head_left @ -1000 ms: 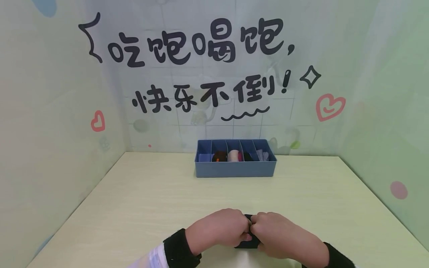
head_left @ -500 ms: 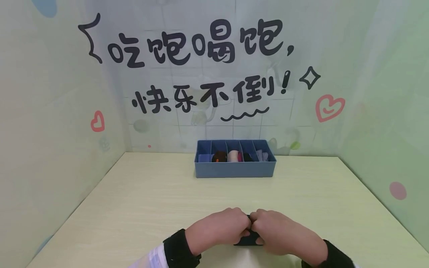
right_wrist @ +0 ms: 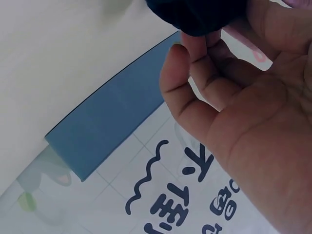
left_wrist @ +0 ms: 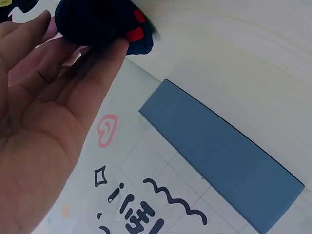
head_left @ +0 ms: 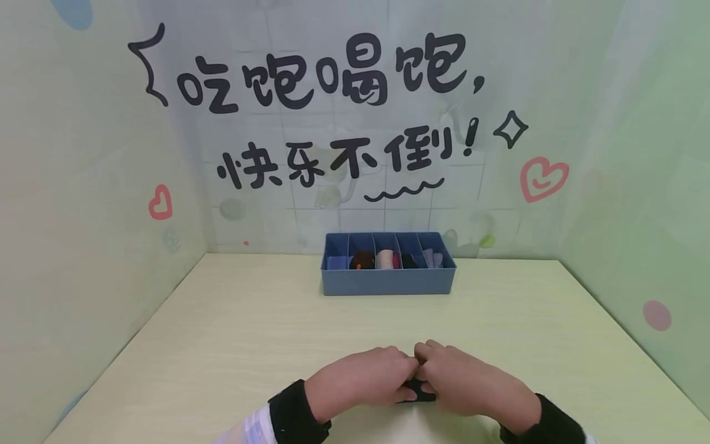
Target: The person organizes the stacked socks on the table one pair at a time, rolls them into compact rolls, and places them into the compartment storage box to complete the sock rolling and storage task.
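Both hands work on a dark navy piece of cloth, sock-like and bunched into a roll, close over the near part of the table. My left hand grips its left side, fingers curled in under the fold. From the other side, my right hand pinches it with fingertips and thumb, the two hands almost meeting. Red patches show on the roll's edge in the left wrist view, where the cloth rests in the fingers. The right wrist view shows only the rounded underside of the cloth. Most of it is hidden behind the hands.
A blue divided box stands at the back of the pale table, against the printed wall. Its compartments hold a brown bundle, a white-and-pink one, a black one and greyish cloth. Walls rise on both sides.
The dark cloth shows less length between the hands, its near edge drawn away from me. My right hand has shifted slightly forward; the left has stayed nearly in place. The box has not moved.
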`<state>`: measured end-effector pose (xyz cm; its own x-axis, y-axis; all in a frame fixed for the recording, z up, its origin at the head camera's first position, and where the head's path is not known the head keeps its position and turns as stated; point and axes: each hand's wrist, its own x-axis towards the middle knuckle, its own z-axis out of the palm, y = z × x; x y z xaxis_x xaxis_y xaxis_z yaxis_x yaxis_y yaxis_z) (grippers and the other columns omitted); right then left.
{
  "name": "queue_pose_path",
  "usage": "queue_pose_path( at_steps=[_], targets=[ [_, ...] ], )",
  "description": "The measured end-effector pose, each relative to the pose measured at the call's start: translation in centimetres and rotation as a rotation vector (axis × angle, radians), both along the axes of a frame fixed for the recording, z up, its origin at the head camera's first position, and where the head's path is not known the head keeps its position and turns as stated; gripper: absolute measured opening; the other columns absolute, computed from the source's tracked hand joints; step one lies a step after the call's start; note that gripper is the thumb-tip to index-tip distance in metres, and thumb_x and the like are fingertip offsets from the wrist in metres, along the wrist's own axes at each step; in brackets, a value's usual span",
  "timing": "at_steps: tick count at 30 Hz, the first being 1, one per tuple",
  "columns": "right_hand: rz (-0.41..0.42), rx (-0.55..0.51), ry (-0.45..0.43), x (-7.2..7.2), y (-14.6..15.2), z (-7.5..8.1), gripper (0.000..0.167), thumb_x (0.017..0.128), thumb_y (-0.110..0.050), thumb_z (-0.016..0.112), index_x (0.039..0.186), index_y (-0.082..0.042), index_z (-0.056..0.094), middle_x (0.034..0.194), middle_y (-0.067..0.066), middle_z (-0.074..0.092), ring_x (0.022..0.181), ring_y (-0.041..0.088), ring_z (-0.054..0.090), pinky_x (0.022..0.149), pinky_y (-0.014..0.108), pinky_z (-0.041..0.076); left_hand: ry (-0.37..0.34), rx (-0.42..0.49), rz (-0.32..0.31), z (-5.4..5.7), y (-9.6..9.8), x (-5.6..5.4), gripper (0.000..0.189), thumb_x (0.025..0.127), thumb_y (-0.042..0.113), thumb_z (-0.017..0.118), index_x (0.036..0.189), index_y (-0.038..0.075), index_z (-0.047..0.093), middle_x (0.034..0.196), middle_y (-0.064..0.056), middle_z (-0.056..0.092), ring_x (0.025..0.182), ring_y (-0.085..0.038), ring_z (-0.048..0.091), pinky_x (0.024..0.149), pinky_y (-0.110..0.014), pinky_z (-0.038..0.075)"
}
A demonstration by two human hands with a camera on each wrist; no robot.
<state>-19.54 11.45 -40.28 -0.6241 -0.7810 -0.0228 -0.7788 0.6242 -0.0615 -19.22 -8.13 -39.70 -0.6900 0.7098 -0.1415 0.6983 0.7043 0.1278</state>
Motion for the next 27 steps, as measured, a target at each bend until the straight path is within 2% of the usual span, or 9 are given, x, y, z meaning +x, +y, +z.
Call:
queue_pose_path(
  at_steps=[2,4,7,9,14,19,22,24,27],
  targets=[
    [-0.005,-0.003,-0.021,-0.2,0.0,-0.1,0.007,0.095,-0.011,0.078,0.098,-0.017,0.078,0.091,-0.008,0.051,0.081,0.006,0.041,0.071,0.022,0.042,0.039,-0.021,-0.017,0.0,0.0,0.1,0.021,0.1,0.034,0.076,0.116,0.02,0.073,0.101,0.007,0.069,0.08,-0.001,0.053,0.075,-0.014,0.047],
    [-0.011,0.002,-0.014,-0.4,-0.2,-0.2,0.006,0.094,-0.01,0.078,0.097,-0.015,0.078,0.09,-0.007,0.054,0.077,0.006,0.042,0.071,0.022,0.043,0.111,-0.052,-0.015,-0.1,-0.1,0.2,0.025,0.1,0.038,0.076,0.118,0.02,0.074,0.106,0.006,0.065,0.085,-0.003,0.052,0.077,-0.014,0.048],
    [-0.035,0.002,0.013,-0.6,-0.4,-0.2,0.005,0.093,-0.009,0.08,0.094,-0.014,0.077,0.084,-0.005,0.057,0.069,0.007,0.043,0.068,0.022,0.045,0.209,-0.09,-0.003,-0.1,-0.2,0.3,0.028,0.1,0.042,0.074,0.12,0.023,0.076,0.111,0.005,0.061,0.09,-0.006,0.049,0.074,-0.015,0.049],
    [-0.058,-0.006,0.046,-0.7,-0.6,-0.2,0.007,0.091,-0.01,0.081,0.091,-0.014,0.075,0.079,-0.006,0.059,0.066,0.007,0.044,0.066,0.023,0.045,0.242,-0.099,0.018,-0.1,-0.2,0.4,0.026,0.101,0.042,0.072,0.118,0.024,0.076,0.113,0.004,0.059,0.092,-0.008,0.049,0.071,-0.017,0.05],
    [-0.129,-0.027,0.07,-0.3,-0.9,0.0,0.016,0.09,-0.013,0.084,0.085,-0.015,0.068,0.074,-0.007,0.058,0.064,0.007,0.047,0.059,0.025,0.045,0.225,-0.063,0.023,-0.1,-0.1,0.4,0.019,0.102,0.035,0.072,0.115,0.021,0.077,0.112,0.002,0.062,0.087,-0.008,0.051,0.07,-0.018,0.05],
    [-0.139,-0.013,0.106,0.2,-0.9,0.1,0.012,0.092,-0.016,0.083,0.085,-0.016,0.073,0.075,-0.007,0.058,0.066,0.007,0.046,0.058,0.025,0.044,0.163,-0.034,0.044,-0.2,0.1,0.4,0.016,0.102,0.03,0.073,0.113,0.019,0.078,0.104,0.002,0.066,0.076,-0.006,0.051,0.07,-0.016,0.046],
    [-0.102,0.015,0.201,0.7,-0.7,0.0,0.014,0.09,-0.024,0.084,0.081,-0.02,0.074,0.073,-0.006,0.055,0.066,0.009,0.043,0.057,0.025,0.038,0.149,-0.033,0.057,-0.3,0.2,0.4,0.013,0.102,0.028,0.073,0.11,0.019,0.078,0.098,0.003,0.066,0.073,-0.006,0.049,0.067,-0.017,0.045],
    [-0.058,0.047,0.326,1.1,-0.7,-0.3,0.02,0.083,-0.029,0.087,0.076,-0.02,0.071,0.071,-0.005,0.053,0.065,0.01,0.042,0.056,0.025,0.034,0.153,-0.032,0.065,-0.3,0.1,0.5,0.011,0.103,0.027,0.072,0.106,0.018,0.078,0.096,0.003,0.065,0.072,-0.006,0.048,0.066,-0.018,0.044],
    [0.003,0.121,0.535,1.5,-1.0,-0.9,0.028,0.073,-0.031,0.091,0.07,-0.02,0.066,0.069,-0.004,0.052,0.064,0.014,0.041,0.058,0.025,0.032,0.202,-0.045,0.07,-0.4,0.1,0.6,0.013,0.104,0.027,0.069,0.099,0.018,0.077,0.09,0.003,0.063,0.069,-0.007,0.046,0.062,-0.019,0.042]
  ],
)
